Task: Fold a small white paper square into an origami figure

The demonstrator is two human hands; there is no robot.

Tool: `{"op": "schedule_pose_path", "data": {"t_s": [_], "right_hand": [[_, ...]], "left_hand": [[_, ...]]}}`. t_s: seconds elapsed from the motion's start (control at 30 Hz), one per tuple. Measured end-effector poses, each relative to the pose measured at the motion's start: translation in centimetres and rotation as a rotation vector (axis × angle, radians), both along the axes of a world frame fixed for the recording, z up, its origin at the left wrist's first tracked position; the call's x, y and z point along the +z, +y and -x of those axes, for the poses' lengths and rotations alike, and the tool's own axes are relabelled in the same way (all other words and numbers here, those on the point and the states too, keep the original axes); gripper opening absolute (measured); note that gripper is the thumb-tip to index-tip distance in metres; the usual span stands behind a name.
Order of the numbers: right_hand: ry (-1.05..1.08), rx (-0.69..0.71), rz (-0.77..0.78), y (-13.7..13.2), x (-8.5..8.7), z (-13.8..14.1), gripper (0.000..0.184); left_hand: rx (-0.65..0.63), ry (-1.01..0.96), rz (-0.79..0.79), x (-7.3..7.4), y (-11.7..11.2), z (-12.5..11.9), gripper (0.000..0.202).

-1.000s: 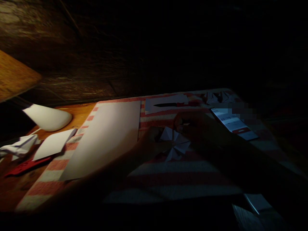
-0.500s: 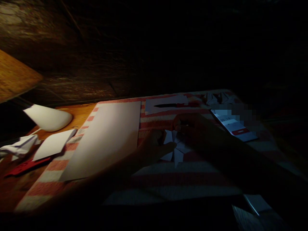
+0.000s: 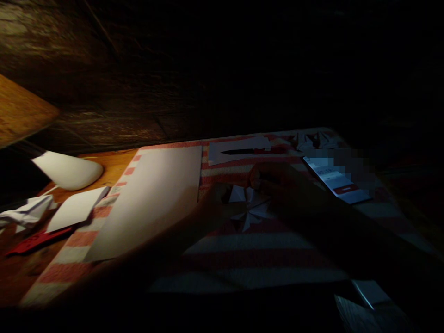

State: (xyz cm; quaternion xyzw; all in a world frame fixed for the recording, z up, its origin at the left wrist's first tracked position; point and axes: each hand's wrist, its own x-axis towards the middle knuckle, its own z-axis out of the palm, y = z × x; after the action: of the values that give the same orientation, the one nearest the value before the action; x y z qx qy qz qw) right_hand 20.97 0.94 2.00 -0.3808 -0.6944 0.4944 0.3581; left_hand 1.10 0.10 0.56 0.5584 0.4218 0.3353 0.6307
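Scene dim, detail limited; lower centre of frame: red-and-white striped cloth (image 3: 249, 259) covering most of the counter (image 3: 114, 169); both forearms enter from the bottom edge, in deep shadow; left of centre, a large white sheet (image 3: 156, 199) lies flat on the cloth; lower left, a small white sheet (image 3: 76, 208) beside crumpled paper (image 3: 26, 210); centre of frame: folded paper star (image 3: 255, 210), white, lying on the cloth just right of the large sheet; left hand (image 3: 213, 203) at its left side, grip closed on the left flaps; right hand (image 3: 274, 182) at its upper right edge, fingers curled and touching the paper; cannot tell in the dark whether that grip pinches or only rests; right of centre, a lit phone (image 3: 338, 181) on the cloth, near the right hand; upper centre, a knife (image 3: 243, 151) lying on a white slip; left, a white rounded object (image 3: 67, 170) on bare wood.
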Motion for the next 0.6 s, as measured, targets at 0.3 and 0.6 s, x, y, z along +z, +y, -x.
{"op": "schedule_pose_path", "data": {"t_s": [0.3,0.6], "right_hand": [[-0.086,-0.039,-0.07,-0.18,-0.19,0.54,0.012],[0.014,-0.053,0.024,-0.32,0.15,-0.16,0.016]], "left_hand": [[0.001,0.021,0.1,-0.53,0.65,0.47,0.029],[0.145,-0.032,0.132,-0.3,0.5,0.23,0.026]]}}
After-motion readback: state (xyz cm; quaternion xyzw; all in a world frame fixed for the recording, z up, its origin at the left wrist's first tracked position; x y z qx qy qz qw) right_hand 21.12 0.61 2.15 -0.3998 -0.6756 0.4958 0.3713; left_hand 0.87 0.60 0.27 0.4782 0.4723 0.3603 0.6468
